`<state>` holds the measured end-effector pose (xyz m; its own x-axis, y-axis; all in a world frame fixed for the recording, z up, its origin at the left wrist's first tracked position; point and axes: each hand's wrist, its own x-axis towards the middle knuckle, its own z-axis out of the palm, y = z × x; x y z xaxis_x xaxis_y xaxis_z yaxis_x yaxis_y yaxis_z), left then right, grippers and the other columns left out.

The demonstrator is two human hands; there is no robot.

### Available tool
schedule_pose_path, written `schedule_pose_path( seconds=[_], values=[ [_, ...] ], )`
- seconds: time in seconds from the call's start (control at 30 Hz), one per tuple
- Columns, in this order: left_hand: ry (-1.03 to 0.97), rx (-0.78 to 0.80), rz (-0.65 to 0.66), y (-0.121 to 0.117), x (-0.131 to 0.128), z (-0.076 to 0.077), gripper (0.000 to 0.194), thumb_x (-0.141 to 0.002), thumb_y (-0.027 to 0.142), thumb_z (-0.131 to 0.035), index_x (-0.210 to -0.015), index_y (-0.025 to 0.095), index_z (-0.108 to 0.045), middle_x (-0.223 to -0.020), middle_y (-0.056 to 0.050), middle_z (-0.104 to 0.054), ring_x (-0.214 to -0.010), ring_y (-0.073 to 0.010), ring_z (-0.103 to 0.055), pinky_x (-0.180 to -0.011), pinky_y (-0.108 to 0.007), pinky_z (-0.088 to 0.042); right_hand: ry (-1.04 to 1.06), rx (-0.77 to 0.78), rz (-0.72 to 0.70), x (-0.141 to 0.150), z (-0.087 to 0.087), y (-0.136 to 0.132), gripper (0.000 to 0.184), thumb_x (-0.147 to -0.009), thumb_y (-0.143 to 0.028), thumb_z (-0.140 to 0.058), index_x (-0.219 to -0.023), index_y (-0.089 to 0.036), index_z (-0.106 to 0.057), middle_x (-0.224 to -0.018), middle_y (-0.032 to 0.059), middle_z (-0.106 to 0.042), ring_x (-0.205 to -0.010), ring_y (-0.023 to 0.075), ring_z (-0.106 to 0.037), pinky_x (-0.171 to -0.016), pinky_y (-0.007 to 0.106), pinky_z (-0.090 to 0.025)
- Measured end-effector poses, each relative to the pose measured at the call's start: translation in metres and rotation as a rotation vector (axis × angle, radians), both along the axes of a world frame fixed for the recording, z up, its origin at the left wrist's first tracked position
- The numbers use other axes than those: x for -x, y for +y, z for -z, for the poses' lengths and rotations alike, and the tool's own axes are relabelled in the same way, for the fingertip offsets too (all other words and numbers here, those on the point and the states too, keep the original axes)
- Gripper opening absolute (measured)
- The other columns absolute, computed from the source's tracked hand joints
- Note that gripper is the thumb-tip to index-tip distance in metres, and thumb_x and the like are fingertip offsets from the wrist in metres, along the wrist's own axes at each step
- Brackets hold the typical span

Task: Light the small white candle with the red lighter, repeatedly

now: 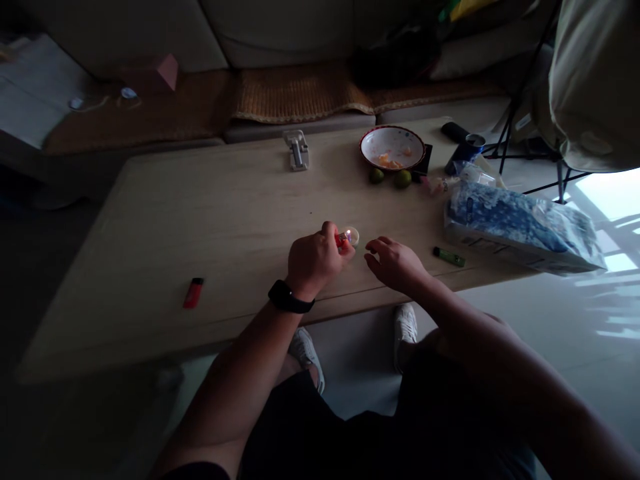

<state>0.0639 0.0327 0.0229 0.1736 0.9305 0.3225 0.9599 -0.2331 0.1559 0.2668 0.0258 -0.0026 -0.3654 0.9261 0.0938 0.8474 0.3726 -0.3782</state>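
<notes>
From where I'm standing, a red lighter [341,239] is sitting pinched in the left hand [313,261], just beside a small pale cup [355,238] on the wooden table [235,220]. A flame [349,233] is showing between the two, so the striking looks done. Whether anything in the cup is burning on its own, I can't tell, and the lighter isn't set down. The right hand [397,265] is hovering close to the cup's right, fingers loosely curling and seemingly gripping nothing.

Farther right of the cup, a green lighter [449,257] is lying unused, with a blue plastic-wrapped pack [520,220] resting beyond it. Well left of the cup and nearer the person, another red lighter [193,293] is lying untouched. Beyond the cup, two green fruits [403,179] are sitting beside a bowl [373,142] that's holding orange scraps, while a folding stand [299,152] is standing beyond the cup to the left.
</notes>
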Motion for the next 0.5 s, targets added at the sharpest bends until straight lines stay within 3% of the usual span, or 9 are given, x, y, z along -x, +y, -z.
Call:
schedule_pose_path(
  seconds=[0.5],
  values=[
    [0.003,-0.013,0.012,0.0005,-0.0007,0.0002,0.029,-0.092,0.045,-0.05,-0.098,0.018,-0.061,-0.071,-0.007,-0.072,-0.056,-0.0208,-0.064,-0.053,-0.031,-0.038,-0.025,0.006,0.009,-0.0004,-0.0012,0.0001,0.022,-0.097,-0.031,-0.055,-0.109,-0.021,-0.07,-0.106,0.0091,-0.072,-0.09,0.0216,-0.067,-0.075,0.031,-0.045]
  ],
)
